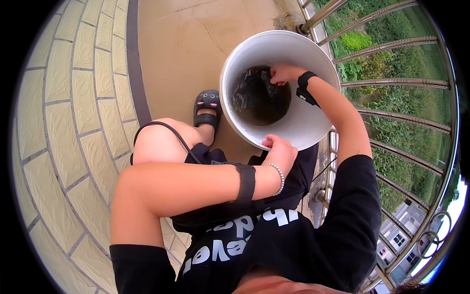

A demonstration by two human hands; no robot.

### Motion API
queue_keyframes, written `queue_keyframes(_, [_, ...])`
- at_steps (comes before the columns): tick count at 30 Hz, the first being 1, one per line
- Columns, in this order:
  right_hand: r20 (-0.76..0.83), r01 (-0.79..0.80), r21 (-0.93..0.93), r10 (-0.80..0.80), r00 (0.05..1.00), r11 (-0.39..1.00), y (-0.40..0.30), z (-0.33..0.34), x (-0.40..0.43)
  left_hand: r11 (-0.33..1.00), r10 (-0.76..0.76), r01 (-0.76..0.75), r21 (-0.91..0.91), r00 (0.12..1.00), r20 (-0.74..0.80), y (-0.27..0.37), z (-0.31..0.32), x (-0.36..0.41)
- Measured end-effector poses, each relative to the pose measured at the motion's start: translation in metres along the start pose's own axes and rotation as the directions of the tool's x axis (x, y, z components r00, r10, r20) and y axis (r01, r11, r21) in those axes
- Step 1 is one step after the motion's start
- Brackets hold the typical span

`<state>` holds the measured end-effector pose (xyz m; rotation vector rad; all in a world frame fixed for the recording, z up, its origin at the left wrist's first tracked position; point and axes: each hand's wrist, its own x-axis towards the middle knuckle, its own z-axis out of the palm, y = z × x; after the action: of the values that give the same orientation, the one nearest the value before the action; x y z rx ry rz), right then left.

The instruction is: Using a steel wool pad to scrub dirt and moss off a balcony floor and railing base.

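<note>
A large white plastic bucket point(312, 126) stands before me on the floor, its mouth tipped into view. Dark, murky water point(257, 99) with pale streaks of reflection covers its bottom. My right hand point(284, 73) reaches inside, fingers curled down at the water's surface near the far wall. Whether the fingers pinch something dark there is too unclear to see. At the near rim, my left hand point(279, 147) grips the edge, fingertips curled over it. Black straps circle both wrists, and a beaded bracelet point(277, 178) sits on the left one.
A metal railing point(396, 82) runs along the right, close to the bucket and my right arm, with greenery beyond. Pale brick-patterned wall tiles point(55, 106) rise on the left. My foot in a dark slipper point(207, 104) rests on the tan floor point(176, 55) beside the bucket.
</note>
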<state>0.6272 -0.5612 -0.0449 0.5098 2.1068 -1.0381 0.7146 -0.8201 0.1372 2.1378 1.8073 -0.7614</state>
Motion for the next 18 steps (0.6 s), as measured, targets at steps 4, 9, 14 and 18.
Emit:
queue_keyframes(4, [-0.169, 0.126, 0.155, -0.099, 0.981, 0.980, -0.018, -0.038, -0.051, 0.998, 0.050, -0.050, -0.027, 0.999, -0.021, -0.006, -0.004, 0.002])
queue_keyframes(9, [-0.374, 0.372, 0.035, -0.333, 0.866, 0.928, -0.041, -0.061, -0.119, 0.997, 0.063, -0.063, -0.045, 0.998, -0.001, -0.009, 0.003, 0.005])
queue_keyframes(14, [-0.554, 0.432, 0.004, -0.357, 0.752, 0.902, -0.047, -0.053, -0.173, 0.992, 0.044, -0.054, -0.116, 0.995, -0.085, -0.010, 0.013, 0.011])
queue_keyframes(18, [-0.630, 0.507, 0.062, -0.360, 0.688, 0.860, -0.026, -0.044, -0.189, 0.983, 0.119, -0.147, -0.111, 0.966, -0.229, -0.019, 0.017, 0.007])
